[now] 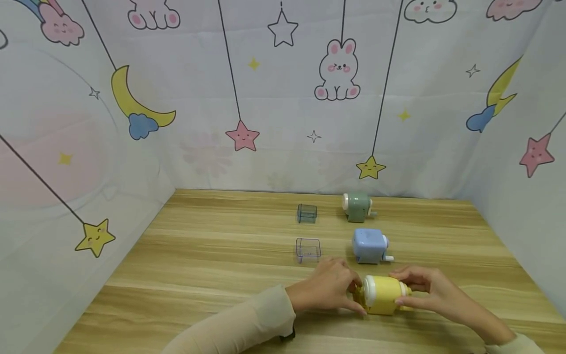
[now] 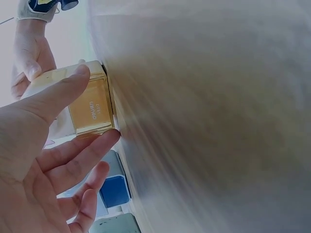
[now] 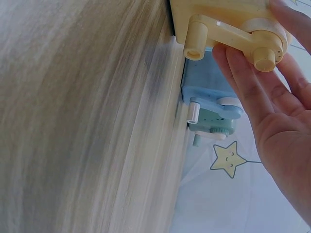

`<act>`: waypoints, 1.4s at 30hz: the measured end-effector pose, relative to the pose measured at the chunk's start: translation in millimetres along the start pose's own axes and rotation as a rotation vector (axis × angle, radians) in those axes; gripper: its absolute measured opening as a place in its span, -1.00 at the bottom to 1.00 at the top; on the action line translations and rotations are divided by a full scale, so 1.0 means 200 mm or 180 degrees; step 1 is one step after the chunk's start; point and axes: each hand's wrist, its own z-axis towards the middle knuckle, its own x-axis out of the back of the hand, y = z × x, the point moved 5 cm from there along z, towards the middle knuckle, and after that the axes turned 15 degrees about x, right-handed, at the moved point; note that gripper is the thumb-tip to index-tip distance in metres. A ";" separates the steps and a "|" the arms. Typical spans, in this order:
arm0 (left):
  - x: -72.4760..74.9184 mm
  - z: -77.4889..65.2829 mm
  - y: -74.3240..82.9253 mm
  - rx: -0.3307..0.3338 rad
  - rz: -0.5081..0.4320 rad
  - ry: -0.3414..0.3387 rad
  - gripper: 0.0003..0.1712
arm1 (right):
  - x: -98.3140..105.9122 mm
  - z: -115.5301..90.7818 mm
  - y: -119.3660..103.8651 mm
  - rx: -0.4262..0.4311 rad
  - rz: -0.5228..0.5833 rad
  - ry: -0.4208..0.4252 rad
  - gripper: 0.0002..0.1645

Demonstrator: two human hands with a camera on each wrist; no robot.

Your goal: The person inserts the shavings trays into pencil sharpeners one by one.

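Note:
A yellow crank pencil sharpener [image 1: 383, 295] rests on the table at the front right, between both hands. My left hand [image 1: 329, 287] pinches the see-through yellow shavings drawer [image 2: 92, 109] at the sharpener's left end, thumb on one side and fingertips on the other. In the left wrist view, the drawer sits at the body's end face. My right hand [image 1: 435, 292] grips the opposite end, thumb in front and fingers behind. The yellow crank [image 3: 223, 34] shows beside those fingers in the right wrist view.
Behind stands a blue pencil sharpener [image 1: 369, 245], and farther back a green one [image 1: 358, 206]. To their left lie a clear purple-edged plastic drawer [image 1: 308, 248] and a dark see-through drawer [image 1: 307, 213]. A printed cloth wall [image 1: 283, 162] borders the wooden table [image 1: 212, 255].

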 end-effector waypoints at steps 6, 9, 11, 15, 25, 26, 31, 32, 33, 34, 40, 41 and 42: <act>0.01 0.00 0.01 -0.0020 -0.0027 0.0050 -0.34 | 0.00 0.00 0.00 0.0034 0.0000 0.0005 -0.56; 0.00 0.01 0.01 -0.0010 -0.0036 0.0054 -0.34 | 0.00 0.00 0.00 0.0032 -0.0021 0.0020 -0.56; 0.00 0.01 0.01 0.0000 -0.0044 0.0063 -0.35 | 0.00 0.00 0.00 0.0021 -0.0044 0.0032 -0.56; 0.00 0.01 0.02 -0.0004 -0.0064 0.0074 -0.37 | 0.00 0.00 0.00 0.0022 -0.0085 0.0048 -0.56; 0.00 0.02 0.02 0.0022 -0.0117 0.0007 -0.42 | 0.00 0.00 -0.01 0.0069 -0.0050 0.0053 -0.55; 0.00 0.02 0.03 0.0021 -0.0104 0.0014 -0.43 | 0.00 0.00 0.00 0.0070 -0.0043 0.0056 -0.55; 0.00 0.02 0.03 0.0037 -0.0084 0.0039 -0.46 | 0.00 0.01 0.00 0.0096 -0.0012 0.0032 -0.55; 0.00 0.02 0.03 0.0040 -0.0098 0.0031 -0.46 | 0.00 0.01 0.00 0.0093 -0.0010 0.0031 -0.55; 0.00 0.02 0.03 0.0041 -0.0103 0.0028 -0.46 | 0.00 0.01 0.00 0.0093 -0.0014 0.0028 -0.55; 0.00 0.02 0.03 0.0039 -0.0111 0.0020 -0.46 | 0.00 0.01 0.00 0.0088 -0.0013 0.0026 -0.55; 0.00 0.02 0.04 0.0024 -0.0057 0.0002 -0.44 | 0.00 0.00 0.00 0.0062 -0.0052 0.0016 -0.57; 0.00 0.02 0.04 0.0024 -0.0046 -0.0002 -0.44 | 0.00 0.00 0.00 0.0070 -0.0067 0.0008 -0.57; 0.00 0.02 0.04 0.0024 -0.0042 -0.0009 -0.43 | 0.00 0.00 0.00 0.0066 -0.0084 0.0001 -0.57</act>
